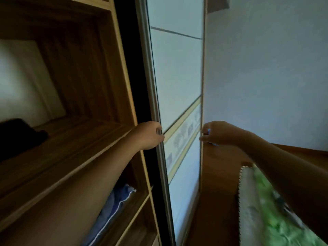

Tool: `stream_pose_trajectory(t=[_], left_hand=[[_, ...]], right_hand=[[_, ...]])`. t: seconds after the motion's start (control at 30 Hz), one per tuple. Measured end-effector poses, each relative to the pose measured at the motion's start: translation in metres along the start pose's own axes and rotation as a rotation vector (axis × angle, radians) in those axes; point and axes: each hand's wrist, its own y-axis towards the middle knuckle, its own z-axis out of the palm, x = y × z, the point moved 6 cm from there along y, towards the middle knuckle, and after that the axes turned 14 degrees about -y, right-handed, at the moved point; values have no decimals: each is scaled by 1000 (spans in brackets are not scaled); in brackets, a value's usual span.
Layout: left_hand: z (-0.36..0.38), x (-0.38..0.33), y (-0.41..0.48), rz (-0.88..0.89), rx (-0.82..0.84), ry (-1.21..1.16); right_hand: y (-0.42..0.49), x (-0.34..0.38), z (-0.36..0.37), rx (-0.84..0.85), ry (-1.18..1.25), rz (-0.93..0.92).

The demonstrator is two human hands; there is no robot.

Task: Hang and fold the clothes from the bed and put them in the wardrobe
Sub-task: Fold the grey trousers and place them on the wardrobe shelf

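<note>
Head view: frame is tilted and slightly blurred; wardrobe (122, 59) at left, wall (266, 68) at right.
Sliding door (177, 77): stands between the open wardrobe bay and the wall; pale frosted panels divided by thin dark lines, with a metal frame on its left edge.
Patterned band (182, 139): crosses the door at hand height, bordered by light wood strips, with a grey leaf-like print.
Left hand (150, 134): fingers curled round the left edge of the sliding door, gripping it.
Right hand (218, 133): fingers curled at the right edge of the same door, thumb lying along that edge; the grip is blurred but reads as holding the door.
Left forearm (85, 189): reaches across the front of the shelves and hides part of the lower one.
Shelf (62, 148): brown wood with a light front edge, upper bay.
Dark item (19, 134): lies on that shelf at far left; its kind cannot be told.
Pale board (26, 82): leans at the back of the upper bay.
Blue garment (113, 206): lies inside the wardrobe on the lower shelf, below the left forearm; blue fabric with a white line along it, and whether it is folded cannot be told.
Wooden panel (218, 174): brown, just right of the door.
Bed (276, 219): lower right, beside the wooden panel; green patterned cover with a pale fringed edge, partly behind the right arm.
</note>
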Motion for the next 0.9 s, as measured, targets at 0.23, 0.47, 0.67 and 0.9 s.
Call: stream_pose_trajectory(t=[0.23, 0.47, 0.67, 0.9], left_hand=[[124, -37, 51, 110, 251, 56], [210, -68, 112, 181, 356, 23], [282, -93, 194, 235, 415, 68], [342, -125, 326, 248, 448, 90]], right_hand=[[-54, -115, 46, 153, 23, 286], [-49, -194, 92, 205, 36, 439], [4, -262, 130, 264, 69, 488], [103, -347, 153, 317, 86, 495]])
